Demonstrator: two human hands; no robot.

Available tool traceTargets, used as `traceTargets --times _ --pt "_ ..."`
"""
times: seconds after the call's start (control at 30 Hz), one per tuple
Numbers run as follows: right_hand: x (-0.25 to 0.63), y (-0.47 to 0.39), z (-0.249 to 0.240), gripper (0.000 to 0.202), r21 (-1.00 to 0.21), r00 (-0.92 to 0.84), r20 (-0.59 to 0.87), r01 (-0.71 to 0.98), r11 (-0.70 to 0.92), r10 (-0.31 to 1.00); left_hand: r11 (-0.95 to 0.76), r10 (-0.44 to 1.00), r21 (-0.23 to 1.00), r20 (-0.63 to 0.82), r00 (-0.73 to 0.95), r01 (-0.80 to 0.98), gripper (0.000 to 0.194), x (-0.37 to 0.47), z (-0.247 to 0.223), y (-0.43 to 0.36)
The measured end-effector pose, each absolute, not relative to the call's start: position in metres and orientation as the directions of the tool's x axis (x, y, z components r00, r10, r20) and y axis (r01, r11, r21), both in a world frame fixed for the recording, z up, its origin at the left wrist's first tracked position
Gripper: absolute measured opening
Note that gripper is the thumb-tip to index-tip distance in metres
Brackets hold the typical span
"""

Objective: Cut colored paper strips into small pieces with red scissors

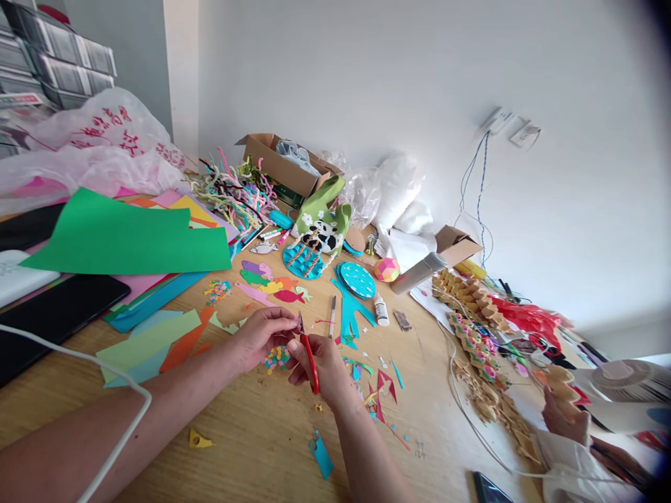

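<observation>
My right hand (326,369) grips small red-handled scissors (313,369), their blades pointing away from me. Close on its left, my left hand (265,337) is closed in a pinch by the blade tips; whatever lies between its fingers is too small to make out. Beneath the hands is a pile of small coloured paper dots (276,357). Just beyond lie several paper fish in different colours, among them a red fish (289,296). A pen (332,317) and a blue paper cutout (350,314) rest ahead of my right hand.
Green card (131,237) and paper sheets cover the left side. At the back stand a cardboard box (280,164) and a panda bag (322,223). A glue bottle (381,311) and a grey cylinder (419,272) stand right of centre. Another person's hand (563,416) shows far right.
</observation>
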State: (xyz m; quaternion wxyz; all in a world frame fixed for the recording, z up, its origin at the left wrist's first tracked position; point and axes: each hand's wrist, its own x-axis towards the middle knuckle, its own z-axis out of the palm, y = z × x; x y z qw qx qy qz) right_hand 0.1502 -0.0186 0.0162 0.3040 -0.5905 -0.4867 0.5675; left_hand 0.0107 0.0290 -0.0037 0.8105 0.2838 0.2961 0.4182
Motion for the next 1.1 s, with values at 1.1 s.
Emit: traceTargets --times 1.1 --pt "0.1500 -0.0201 0.0200 0.051 -0.893 -0.119 -0.385 0.297 -0.337 0.915 0.490 0.831 0.757 -0.258 0.492 -0.431 0.016 0.0082 0.0024 0.0293"
